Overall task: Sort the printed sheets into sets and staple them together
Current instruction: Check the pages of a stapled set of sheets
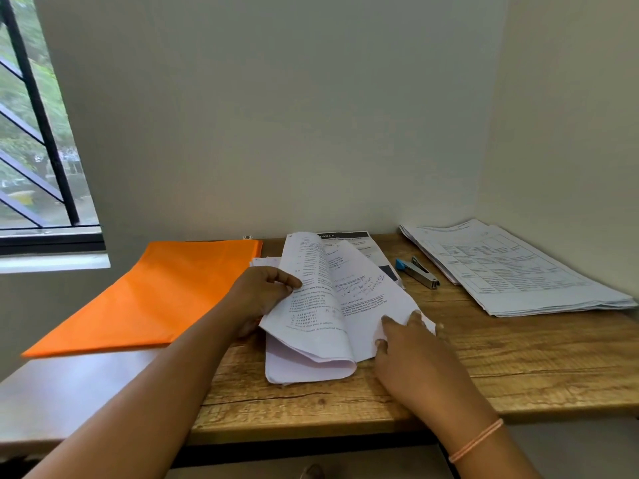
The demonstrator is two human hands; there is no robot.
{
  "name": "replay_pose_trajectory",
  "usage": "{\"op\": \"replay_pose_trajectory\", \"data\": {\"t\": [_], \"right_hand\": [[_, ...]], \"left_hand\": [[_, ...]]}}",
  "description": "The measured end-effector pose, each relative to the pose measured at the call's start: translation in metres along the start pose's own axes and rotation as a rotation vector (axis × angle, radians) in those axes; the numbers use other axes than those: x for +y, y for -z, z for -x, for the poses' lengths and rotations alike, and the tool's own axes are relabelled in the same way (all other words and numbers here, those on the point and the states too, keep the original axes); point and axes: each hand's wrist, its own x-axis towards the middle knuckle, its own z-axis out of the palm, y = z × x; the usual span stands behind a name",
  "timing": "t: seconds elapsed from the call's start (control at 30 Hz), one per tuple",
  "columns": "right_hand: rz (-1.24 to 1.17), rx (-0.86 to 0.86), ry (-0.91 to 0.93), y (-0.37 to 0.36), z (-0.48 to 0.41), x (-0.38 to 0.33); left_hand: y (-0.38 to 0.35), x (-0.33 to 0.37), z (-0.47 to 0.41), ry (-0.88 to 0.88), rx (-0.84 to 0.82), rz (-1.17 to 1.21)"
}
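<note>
A bundle of printed sheets (325,326) lies on the middle of the wooden table (518,357), its upper pages curled up and over to the left. My left hand (262,292) grips the lifted pages at their left edge, thumb on top. My right hand (408,344) pinches the lower right corner of a page. A blue and silver stapler (416,272) lies to the right of the bundle, apart from both hands. A second stack of printed sheets with tables (511,267) rests at the back right corner.
An orange folder (155,292) lies at the left, overhanging a smooth brown surface. A sheet with a dark header (352,238) sticks out behind the bundle. Walls close the back and right sides. A barred window (34,133) is at the left.
</note>
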Motion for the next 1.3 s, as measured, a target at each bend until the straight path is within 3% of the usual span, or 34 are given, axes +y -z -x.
{"op": "replay_pose_trajectory", "data": {"t": [0.27,0.4,0.63,0.77,0.97,1.07,1.2,1.27,1.3], "right_hand": [[-0.171,0.004,0.089,0.005,0.0,-0.004],[-0.273,0.146,0.302,0.009,0.002,-0.011],[-0.479,0.18,0.73,0.002,0.01,-0.036],[-0.549,0.172,0.832,-0.002,0.011,-0.041],[-0.542,0.119,0.818,-0.009,0.009,-0.04],[-0.663,0.095,0.782,-0.009,0.01,-0.037],[-0.851,0.383,0.559,0.0,0.007,-0.024],[-0.692,0.509,0.399,0.005,0.003,-0.013],[-0.566,0.487,0.321,0.006,0.001,-0.007]], "left_hand": [[-0.001,0.001,0.002,0.006,-0.006,-0.019],[-0.001,0.0,0.002,0.006,0.008,-0.037],[-0.001,0.002,0.003,-0.003,0.041,-0.01],[-0.001,0.001,0.002,0.011,0.067,0.108],[0.0,0.0,0.001,0.035,0.082,0.148],[0.002,-0.005,-0.001,0.001,0.036,0.099],[0.004,-0.008,-0.004,0.009,0.025,0.089],[0.004,-0.007,-0.004,0.004,0.03,0.09],[0.004,-0.007,-0.005,0.002,0.033,0.092]]}}
